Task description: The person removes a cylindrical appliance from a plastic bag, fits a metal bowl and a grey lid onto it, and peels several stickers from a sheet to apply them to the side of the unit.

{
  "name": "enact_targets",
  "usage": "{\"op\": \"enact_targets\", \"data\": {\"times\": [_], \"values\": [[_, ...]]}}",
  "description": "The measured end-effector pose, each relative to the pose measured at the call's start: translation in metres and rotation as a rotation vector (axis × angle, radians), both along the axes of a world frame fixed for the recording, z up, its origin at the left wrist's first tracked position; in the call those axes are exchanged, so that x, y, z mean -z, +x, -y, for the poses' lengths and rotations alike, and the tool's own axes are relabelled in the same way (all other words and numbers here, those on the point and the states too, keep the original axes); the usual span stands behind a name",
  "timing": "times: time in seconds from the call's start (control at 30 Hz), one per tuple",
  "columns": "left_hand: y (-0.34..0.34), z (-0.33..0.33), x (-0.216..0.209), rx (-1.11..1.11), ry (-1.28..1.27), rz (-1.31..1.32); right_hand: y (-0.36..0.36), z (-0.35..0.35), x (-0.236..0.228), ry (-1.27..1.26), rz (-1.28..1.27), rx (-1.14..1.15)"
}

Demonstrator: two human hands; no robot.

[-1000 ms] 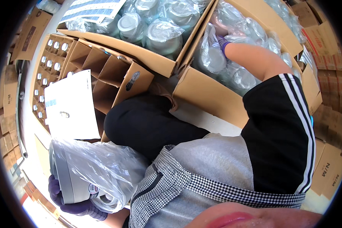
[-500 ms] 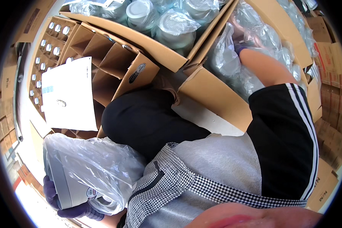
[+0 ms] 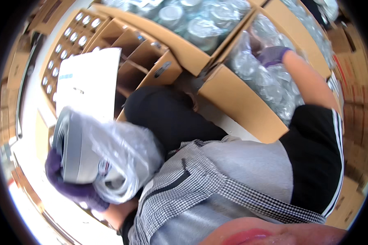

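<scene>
My left hand, in a purple glove, grips a grey jug-like vessel with a round base and a loop handle. The vessel lies tilted on its side against my apron, and a clear plastic bag covers most of it. My right hand, gloved in purple too, reaches into the open carton on the right. Clear bagged vessels crowd around it there. Its fingers are largely hidden among the crinkled plastic, so their grip does not show.
A second open carton of bagged vessels stands at the far middle. Left of it is a divided carton with open compartments. Beyond, white-capped bottles fill a divided box. A white sheet lies over the dividers. Stacked cartons line the right.
The vessel in my left hand has risen and tipped, showing more of its base. My right hand has shifted slightly right in the carton, and its glove shows more. The whole view has shifted.
</scene>
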State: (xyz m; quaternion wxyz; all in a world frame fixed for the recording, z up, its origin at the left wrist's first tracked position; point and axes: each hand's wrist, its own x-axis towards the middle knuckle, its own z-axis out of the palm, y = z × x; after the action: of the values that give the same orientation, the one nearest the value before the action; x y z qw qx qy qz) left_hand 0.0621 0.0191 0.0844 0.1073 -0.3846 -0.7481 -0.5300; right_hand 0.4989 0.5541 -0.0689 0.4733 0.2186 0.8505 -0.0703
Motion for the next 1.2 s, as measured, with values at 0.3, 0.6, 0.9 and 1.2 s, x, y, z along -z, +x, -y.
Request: {"op": "enact_targets", "data": {"times": [0.3, 0.6, 0.9, 1.2], "values": [[-0.017, -0.005, -0.011, 0.227, 0.094, 0.244, -0.23, 0.236, -0.185, -0.406, -1.684, -0.124], [-0.053, 0.012, 0.004, 0.421, 0.031, 0.257, -0.269, 0.364, -0.045, -1.532, -1.028, 0.608], [-0.069, 0.021, 0.062, 0.258, -0.001, 0.398, -0.269, 0.315, -0.138, -0.693, -1.34, 0.038], [-0.012, -0.029, -0.016, 0.587, 0.275, -0.174, -0.463, 0.297, -0.06, -1.473, -1.249, 0.166]]}}
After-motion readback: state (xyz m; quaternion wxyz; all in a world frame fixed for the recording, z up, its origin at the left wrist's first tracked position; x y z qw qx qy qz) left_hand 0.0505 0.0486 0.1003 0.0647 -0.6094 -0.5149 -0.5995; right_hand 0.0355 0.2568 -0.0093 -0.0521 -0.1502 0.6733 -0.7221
